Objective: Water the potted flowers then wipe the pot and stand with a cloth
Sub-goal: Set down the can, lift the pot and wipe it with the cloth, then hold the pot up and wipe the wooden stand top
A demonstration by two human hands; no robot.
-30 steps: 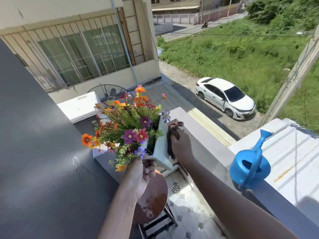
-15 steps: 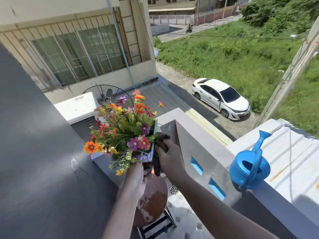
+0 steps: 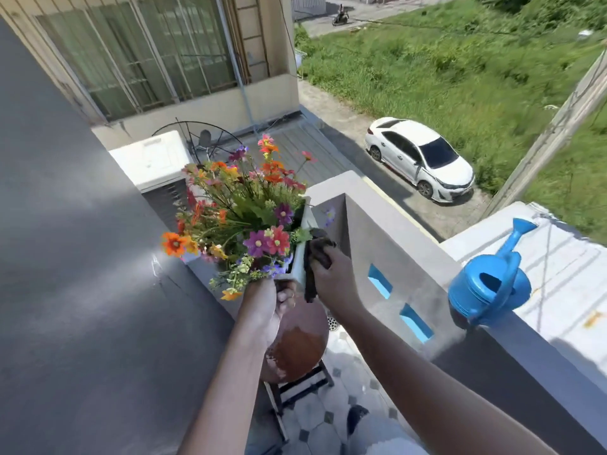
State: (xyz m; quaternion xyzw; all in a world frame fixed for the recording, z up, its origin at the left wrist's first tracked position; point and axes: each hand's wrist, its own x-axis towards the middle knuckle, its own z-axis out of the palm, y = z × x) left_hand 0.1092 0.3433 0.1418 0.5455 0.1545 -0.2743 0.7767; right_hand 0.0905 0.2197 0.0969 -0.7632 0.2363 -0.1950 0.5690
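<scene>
Wiping pot (image 3: 300, 257) side: right hand (image 3: 335, 279) clutches dark cloth (image 3: 313, 262) against it, left hand (image 3: 274, 302) grips pot's base above stand (image 3: 295, 346). Best: steady pot, stroke downward.

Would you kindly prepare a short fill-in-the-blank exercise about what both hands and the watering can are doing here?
1. The right hand presses a dark ____ against the side of the white flower pot.
2. The left hand holds the pot above a round ____ stool.
3. The ____ watering can stands on the balcony ledge.

Missing words: cloth; rusty; blue
</scene>
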